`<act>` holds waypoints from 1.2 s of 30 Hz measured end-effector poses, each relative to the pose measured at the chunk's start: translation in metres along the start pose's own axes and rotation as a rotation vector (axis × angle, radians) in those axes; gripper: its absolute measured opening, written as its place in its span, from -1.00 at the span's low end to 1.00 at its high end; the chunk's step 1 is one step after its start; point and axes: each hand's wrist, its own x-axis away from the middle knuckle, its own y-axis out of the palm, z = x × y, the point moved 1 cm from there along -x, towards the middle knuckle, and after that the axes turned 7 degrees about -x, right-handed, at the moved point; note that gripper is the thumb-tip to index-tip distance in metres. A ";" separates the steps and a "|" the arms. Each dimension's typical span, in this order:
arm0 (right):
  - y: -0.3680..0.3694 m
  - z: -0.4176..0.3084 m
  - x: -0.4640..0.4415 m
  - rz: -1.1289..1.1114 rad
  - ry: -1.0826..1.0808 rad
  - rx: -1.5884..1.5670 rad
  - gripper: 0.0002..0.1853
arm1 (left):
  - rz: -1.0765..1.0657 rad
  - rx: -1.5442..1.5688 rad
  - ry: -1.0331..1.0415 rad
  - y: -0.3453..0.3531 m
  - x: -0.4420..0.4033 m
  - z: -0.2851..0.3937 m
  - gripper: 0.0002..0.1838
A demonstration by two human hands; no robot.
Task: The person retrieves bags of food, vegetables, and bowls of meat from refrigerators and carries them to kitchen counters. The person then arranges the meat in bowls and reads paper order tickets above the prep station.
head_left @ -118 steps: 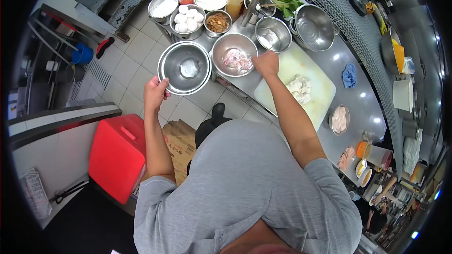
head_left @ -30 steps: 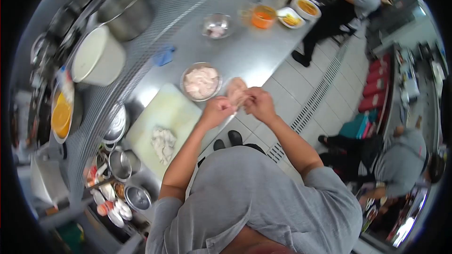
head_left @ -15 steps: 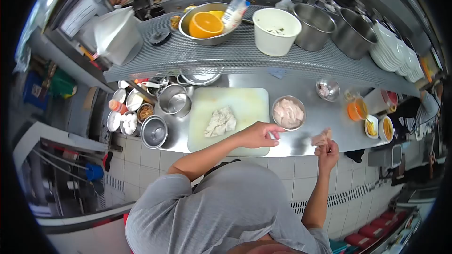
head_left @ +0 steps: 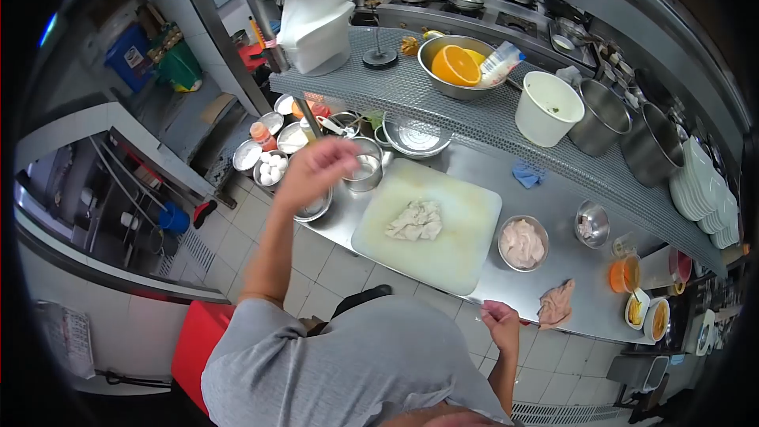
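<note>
My left hand [head_left: 320,170] is raised over the left end of the counter, in front of a steel pot [head_left: 364,166]. Its fingers are stretched out, slightly blurred, with nothing visible in them. Low at the counter's front edge, my right hand [head_left: 500,326] has loosely bent fingers and holds nothing I can make out. To its right a crumpled pinkish-brown cloth [head_left: 556,305] lies over the edge. A crumpled whitish cloth [head_left: 416,221] rests on the cutting board [head_left: 466,257]. Beside the board stands a steel bowl of pale raw meat [head_left: 522,243].
Bowls of eggs [head_left: 273,168] and seasonings crowd the counter's left end. A small steel bowl [head_left: 592,223] and an orange container [head_left: 624,274] stand right. The overhead shelf [head_left: 474,122] holds an orange-filled bowl [head_left: 456,66], a white tub [head_left: 549,108], pots and plates [head_left: 696,182].
My left hand has swung left from beside the meat bowl to the pots. My right hand has let go of the pinkish-brown cloth and moved left. The view has turned left.
</note>
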 end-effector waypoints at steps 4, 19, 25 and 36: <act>0.034 -0.049 0.001 -0.045 -0.077 -0.010 -0.72 | 0.341 -0.091 0.256 -0.096 -0.023 0.041 -0.78; 0.317 -0.421 -0.088 0.063 -0.893 -0.142 -0.62 | 0.433 0.120 0.609 -0.274 -0.168 0.071 -0.55; 0.397 -0.527 -0.158 -0.071 -0.719 -0.507 -0.58 | 0.408 0.132 0.570 -0.277 -0.185 0.073 -0.58; 0.434 -0.514 -0.160 -0.239 -0.676 -0.556 -0.75 | 0.327 0.163 0.664 -0.231 -0.151 0.072 -0.52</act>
